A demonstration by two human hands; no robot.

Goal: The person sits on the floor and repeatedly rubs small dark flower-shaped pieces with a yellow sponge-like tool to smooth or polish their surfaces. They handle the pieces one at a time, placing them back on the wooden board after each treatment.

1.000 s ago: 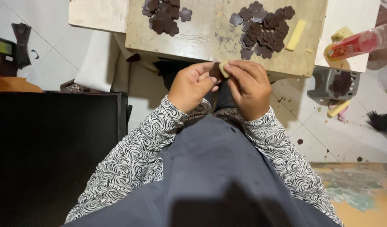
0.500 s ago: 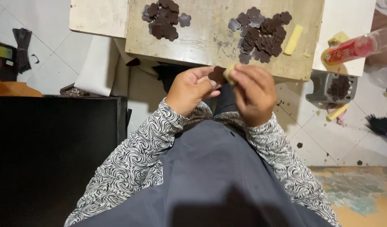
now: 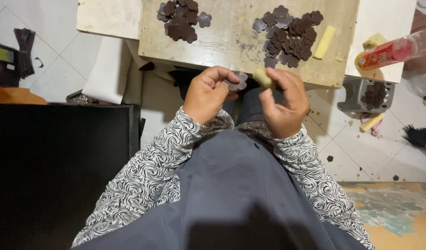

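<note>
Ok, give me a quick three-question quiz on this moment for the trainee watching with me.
1. True or false: the left hand holds a dark flower-shaped piece.
2. Multiple choice: the right hand pinches A) a red bottle, B) a small pale yellow block, C) a brush.
3. How many separate heaps of dark flower-shaped pieces lie on the wooden board?

Key
1. True: it is pinched at the fingertips, in front of the board's near edge.
2. B.
3. Two: a smaller heap on the left and a larger heap on the right, beside a long pale yellow stick.
</note>
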